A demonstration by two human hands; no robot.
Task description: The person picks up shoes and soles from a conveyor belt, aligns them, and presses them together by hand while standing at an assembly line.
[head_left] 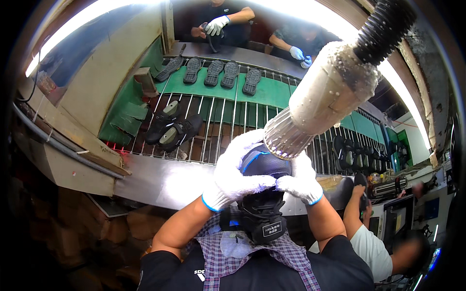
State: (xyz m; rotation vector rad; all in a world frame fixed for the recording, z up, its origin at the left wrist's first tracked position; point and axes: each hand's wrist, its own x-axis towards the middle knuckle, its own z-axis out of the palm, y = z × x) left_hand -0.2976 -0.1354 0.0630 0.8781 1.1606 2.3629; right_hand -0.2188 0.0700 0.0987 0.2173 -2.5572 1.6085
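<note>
A black shoe point(266, 168) with a blue line along its edge is gripped between my two hands, in front of my chest. My left hand point(232, 177), in a white knit glove with a blue cuff, wraps the shoe's left side. Round its right side is my right hand point(302, 183), gloved the same way. Both thumbs lie across the shoe and nearly meet. Just above, a thick pale nozzle point(320, 92) with a ribbed end hangs from a black corrugated hose point(386, 29) and hides part of the shoe and fingers.
Ahead runs a metal rod conveyor point(218, 128) with black soles point(213, 72) on a green strip and black shoes point(174, 128) at left. More shoes point(357, 153) stand at right. Two gloved co-workers point(218, 24) work across; another person point(374, 242) is at my right.
</note>
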